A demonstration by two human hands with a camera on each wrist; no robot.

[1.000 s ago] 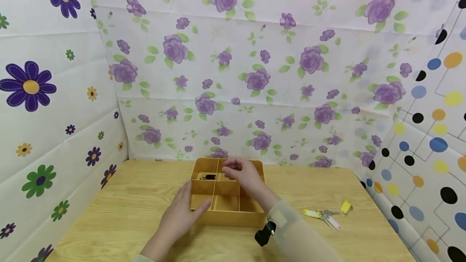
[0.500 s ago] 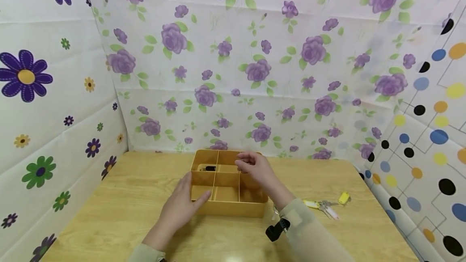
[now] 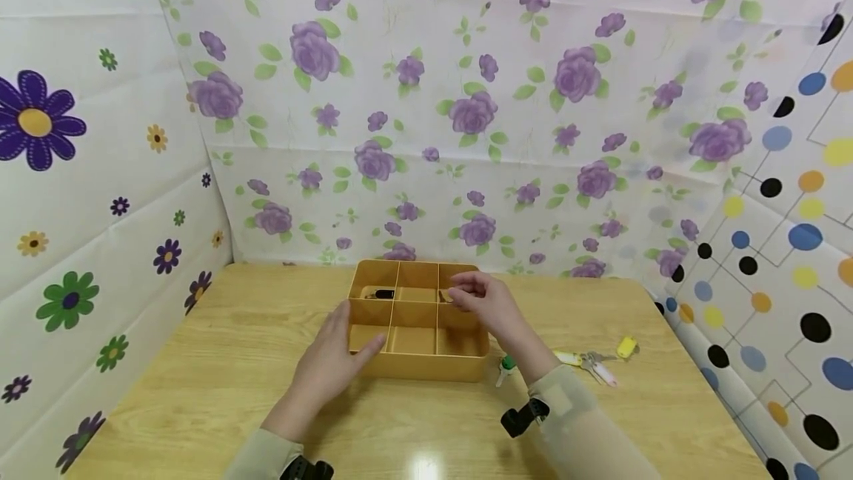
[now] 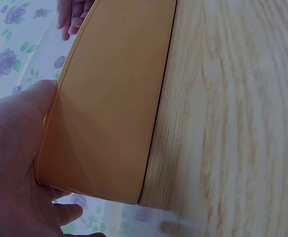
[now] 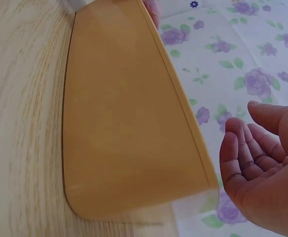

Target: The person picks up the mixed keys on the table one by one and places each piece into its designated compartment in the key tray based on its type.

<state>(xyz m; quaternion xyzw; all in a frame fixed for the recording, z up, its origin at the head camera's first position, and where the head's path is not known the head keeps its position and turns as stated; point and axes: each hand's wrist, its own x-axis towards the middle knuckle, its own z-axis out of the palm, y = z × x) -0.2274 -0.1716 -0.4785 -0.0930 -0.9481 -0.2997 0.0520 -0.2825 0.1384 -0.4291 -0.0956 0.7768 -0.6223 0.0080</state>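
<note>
An orange-yellow box [image 3: 426, 367] with several compartments stands on the table. My left hand [image 3: 331, 356] rests on its front left corner. The thumb is extended along the front rim and the fingers lie against the left side, as the left wrist view shows too. Over the right end of the box, at the back right compartment, hovers my right hand [image 3: 485, 304]. Its fingers are loosely bent, and the right wrist view shows nothing between them and the thumb. A key with a black tag [image 3: 384, 294] lies in the back left compartment.
Right of the box lies a key with a green tag [image 3: 507, 363]. Farther right are keys with a yellow tag [image 3: 568, 358] and a white-pink tag [image 3: 605, 373], then another yellow tag [image 3: 626, 347]. Patterned cloth [image 3: 433, 191] hangs around the wooden table [image 3: 280, 310].
My right hand has shifted right, from the back middle compartment to the back right one. The green-tagged key has come into sight beside my forearm. My left hand stays at the corner.
</note>
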